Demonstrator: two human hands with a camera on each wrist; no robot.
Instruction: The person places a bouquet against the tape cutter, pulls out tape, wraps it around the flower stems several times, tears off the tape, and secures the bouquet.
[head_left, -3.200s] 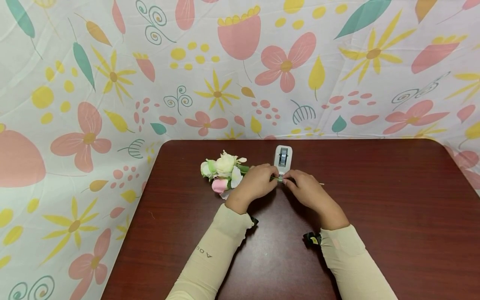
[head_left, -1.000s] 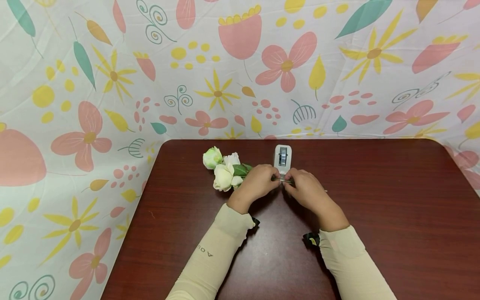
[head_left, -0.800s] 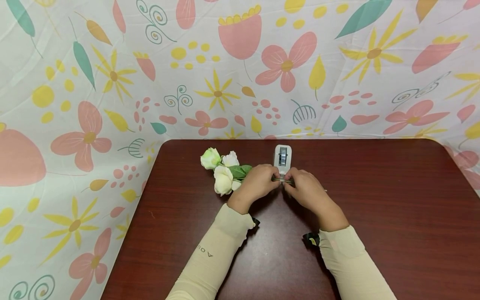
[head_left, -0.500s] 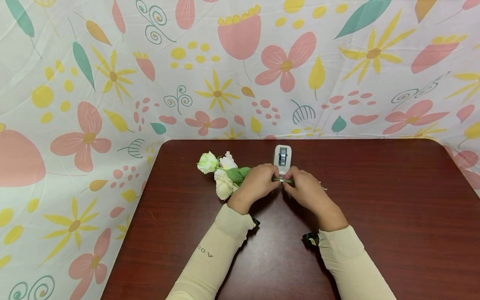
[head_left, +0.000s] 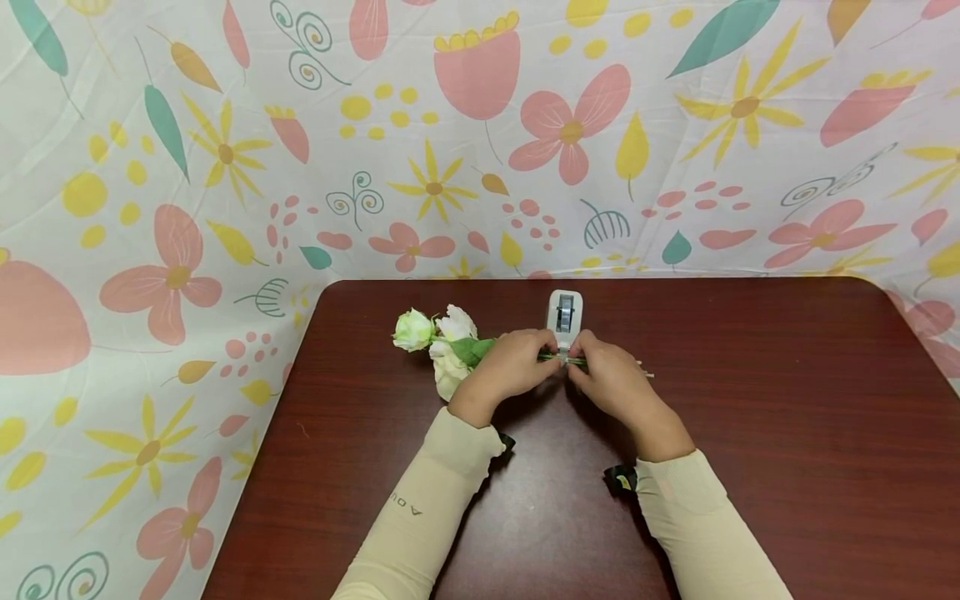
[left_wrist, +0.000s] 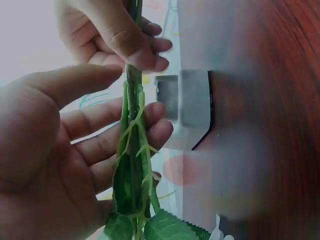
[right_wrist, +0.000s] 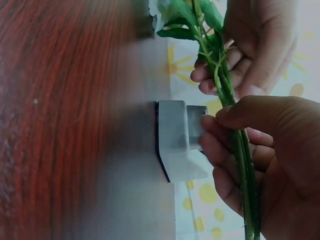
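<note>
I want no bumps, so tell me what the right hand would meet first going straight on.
Probably the white tape dispenser, ahead of the right hand; depth is unclear, and the left hand lies close to that line.

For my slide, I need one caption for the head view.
Left hand and right hand hold flower stems near a white tape dispenser on a reddish-brown table.

There are two hands (head_left: 516, 367), two sleeves (head_left: 423, 508), one dispenser (head_left: 553, 323), one tape roll (head_left: 566, 314), one desk (head_left: 787, 400) and three visible flowers (head_left: 412, 331), though others may be hidden.
</note>
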